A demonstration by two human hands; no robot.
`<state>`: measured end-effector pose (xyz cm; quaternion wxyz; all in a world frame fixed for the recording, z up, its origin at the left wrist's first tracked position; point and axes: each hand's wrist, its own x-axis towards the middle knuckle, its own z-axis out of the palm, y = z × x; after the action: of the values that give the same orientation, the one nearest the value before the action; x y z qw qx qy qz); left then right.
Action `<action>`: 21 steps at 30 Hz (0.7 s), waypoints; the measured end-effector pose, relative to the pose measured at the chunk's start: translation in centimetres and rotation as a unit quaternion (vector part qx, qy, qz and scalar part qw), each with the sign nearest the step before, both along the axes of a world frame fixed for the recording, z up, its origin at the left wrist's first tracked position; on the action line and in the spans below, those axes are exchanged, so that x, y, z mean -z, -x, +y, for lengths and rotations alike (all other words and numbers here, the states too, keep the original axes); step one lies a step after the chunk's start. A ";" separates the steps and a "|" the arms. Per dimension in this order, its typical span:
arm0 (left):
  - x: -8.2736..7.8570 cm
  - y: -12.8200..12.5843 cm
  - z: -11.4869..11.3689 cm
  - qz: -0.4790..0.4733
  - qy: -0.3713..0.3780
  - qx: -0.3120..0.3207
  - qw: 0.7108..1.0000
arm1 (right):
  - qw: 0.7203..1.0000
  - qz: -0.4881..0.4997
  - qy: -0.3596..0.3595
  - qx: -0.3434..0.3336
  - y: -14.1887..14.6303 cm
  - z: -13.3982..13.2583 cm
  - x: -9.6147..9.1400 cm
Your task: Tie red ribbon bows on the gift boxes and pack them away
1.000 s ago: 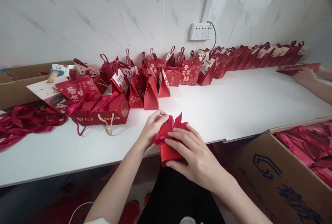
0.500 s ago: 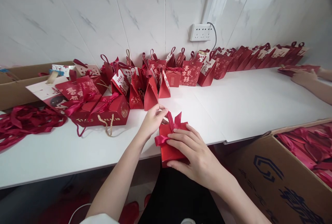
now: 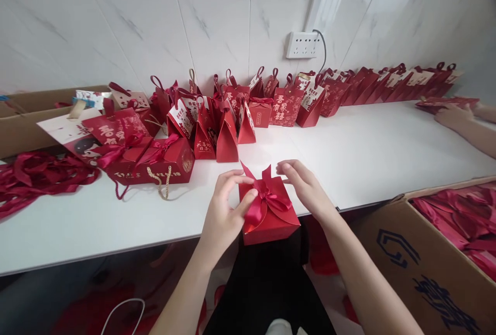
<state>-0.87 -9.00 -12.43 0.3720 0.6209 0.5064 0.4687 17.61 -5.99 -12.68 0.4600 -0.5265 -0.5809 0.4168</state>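
- I see the red box (image 3: 271, 227) at the front edge of the worktop (image 3: 349, 154), its near part reaching past it; what bears its weight I cannot tell.
- The left hand (image 3: 228, 212) is partly open at the box's left, thumb and forefinger at the bow (image 3: 267, 196); whether they pinch ribbon I cannot tell.
- The right hand (image 3: 306, 186) is loosely open, fingers curled just beside the box's far right corner, and I see nothing in it.
- With the box overhanging, I judge it wise to steady one side before tugging any ribbon.
- I would work the loops with light fingertips, pulling evenly so the knot stays central and the curved flaps lie flat, uncreased.
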 end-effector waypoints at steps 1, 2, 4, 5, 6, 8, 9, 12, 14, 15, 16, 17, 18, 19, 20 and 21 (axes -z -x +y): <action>-0.2 -0.1 -0.1 0.018 -0.015 0.005 1.000 | 0.998 0.007 0.054 -0.037 0.0 0.8 -0.2; -0.4 -0.1 -0.2 0.028 -0.027 0.012 0.999 | 0.993 0.020 0.091 -0.077 0.1 1.4 -0.3; -0.6 -0.1 -0.2 0.035 -0.047 0.036 0.998 | 0.983 0.051 0.117 -0.130 0.4 2.2 -0.7; -0.7 0.0 -0.2 0.040 -0.059 0.051 0.996 | 0.982 0.066 0.113 -0.138 0.5 2.4 -0.9; -0.8 0.1 -0.2 0.051 -0.073 0.063 0.994 | 0.981 0.078 0.108 -0.140 0.7 2.6 -1.0; -0.7 0.2 -0.2 0.089 -0.099 0.084 0.987 | 0.980 0.098 0.108 -0.139 1.0 2.7 -1.0; -0.7 0.2 -0.3 0.111 -0.110 0.092 0.984 | 0.978 0.106 0.110 -0.139 1.1 2.8 -1.0; -0.4 0.1 -0.4 0.152 -0.123 0.107 0.975 | 0.977 0.115 0.117 -0.134 1.4 3.1 -0.8; -0.2 0.1 -0.4 0.159 -0.121 0.115 0.973 | 0.977 0.119 0.122 -0.125 1.6 3.3 -0.7; -0.2 0.1 -0.4 0.160 -0.117 0.118 0.973 | 0.977 0.121 0.126 -0.121 1.7 3.4 -0.7; -0.2 0.1 -0.4 0.160 -0.114 0.120 0.973 | 0.976 0.124 0.132 -0.118 1.8 3.5 -0.7; -0.2 0.1 -0.5 0.159 -0.110 0.122 0.973 | 0.976 0.125 0.138 -0.117 1.9 3.7 -0.7; -0.2 0.1 -0.5 0.159 -0.107 0.123 0.974 | 0.975 0.124 0.143 -0.116 2.0 3.9 -0.6; -0.2 0.1 -0.5 0.159 -0.105 0.124 0.974 | 0.975 0.120 0.146 -0.116 2.0 4.1 -0.5; -0.3 0.1 -0.5 0.158 -0.104 0.126 0.974 | 0.977 0.112 0.143 -0.115 2.1 4.3 -0.5; -0.3 0.1 -0.5 0.156 -0.102 0.129 0.974 | 0.979 0.104 0.136 -0.112 2.1 4.4 -0.4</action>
<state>-1.00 -9.51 -12.16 0.2803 0.7808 0.4238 0.3635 15.55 -1.55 -12.29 0.3923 -0.4699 -0.5230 0.5931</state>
